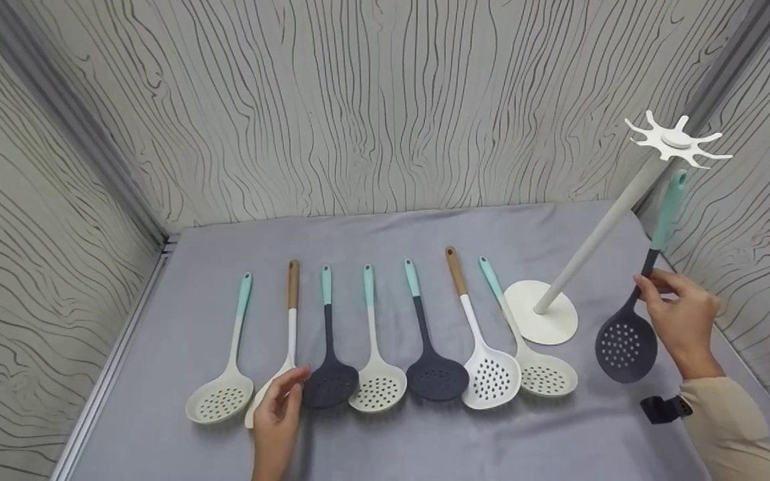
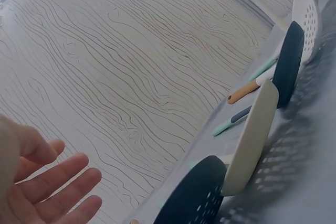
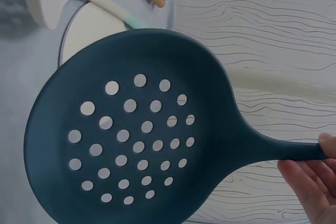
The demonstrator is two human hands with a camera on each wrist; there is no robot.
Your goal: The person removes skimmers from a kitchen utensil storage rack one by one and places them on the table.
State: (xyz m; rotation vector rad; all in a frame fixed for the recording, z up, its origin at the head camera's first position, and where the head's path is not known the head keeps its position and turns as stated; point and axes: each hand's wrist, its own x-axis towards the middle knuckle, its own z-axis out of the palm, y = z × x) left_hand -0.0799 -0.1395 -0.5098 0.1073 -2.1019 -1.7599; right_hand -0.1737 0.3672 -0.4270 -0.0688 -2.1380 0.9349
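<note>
My right hand (image 1: 682,314) pinches a dark slotted skimmer (image 1: 626,347) by the lower part of its stem. Its mint handle points up, and the holed end is close to the white hook rack (image 1: 674,141); whether it touches a hook I cannot tell. In the right wrist view the skimmer's perforated bowl (image 3: 131,145) fills much of the picture. My left hand (image 1: 278,414) holds nothing, its fingers loosely bent, in front of a white utensil with a wooden handle (image 1: 293,284) whose head it partly hides. In the left wrist view the left hand (image 2: 52,187) shows spread fingers.
Several skimmers lie in a row on the grey cloth (image 1: 425,441), among them a cream one (image 1: 221,403), a dark one (image 1: 437,377) and a white one (image 1: 492,377). The rack's round base (image 1: 525,324) stands right of them. Patterned panels (image 1: 385,107) enclose the back and sides.
</note>
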